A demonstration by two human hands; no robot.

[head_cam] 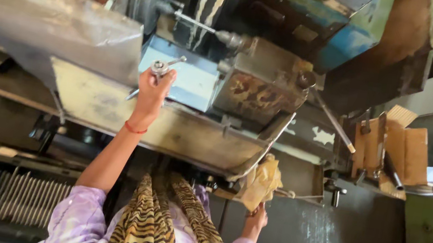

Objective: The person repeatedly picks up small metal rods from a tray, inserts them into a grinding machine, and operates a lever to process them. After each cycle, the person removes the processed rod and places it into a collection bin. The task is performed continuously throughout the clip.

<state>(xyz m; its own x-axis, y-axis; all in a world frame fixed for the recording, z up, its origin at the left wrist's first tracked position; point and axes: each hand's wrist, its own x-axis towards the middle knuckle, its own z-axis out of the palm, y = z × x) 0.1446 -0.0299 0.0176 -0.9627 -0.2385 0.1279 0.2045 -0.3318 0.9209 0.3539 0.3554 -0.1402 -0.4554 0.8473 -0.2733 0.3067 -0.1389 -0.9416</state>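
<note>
L hand (153,84) is up at the small silver metal crank handle (160,67) on the front of the worn grey-and-rust lathe carriage (259,85). Fingers are closed round the handle's hub, thumb side toward the pale blue painted plate (195,81) behind it. The handle's thin bar runs diagonal, upper R to lower L, w/ one tip poking out above the knuckles and the other below the wrist side. So the long axis lies across the palm, not along the forearm. A thin red thread band (135,128) sits on that wrist.

R hand (257,219) is low, well apart from the handle, near the bottom edge of the cream-painted sheet-metal chip tray (116,106). Its fingers are wrapped on the lower end of a crumpled yellow-tan rag (263,180), which hangs against the tray's R corner. Can't tell how tight the grip is, the rag hides most of the fingers.

L hand is the one on the handle; R hand is far off it, below and to the R.

Around: long steel lever w/ pale tip (333,122) slants down from the carriage toward the R. Brown cardboard pieces (404,149) w/ dark tools stuck among them sit on the machine's R side. Crinkled silver plastic sheet (42,21) covers the upper L. Ribbed grey grating (25,198) lies low L. Tiger-striped scarf (155,226) over lilac sleeves in the foreground
</note>
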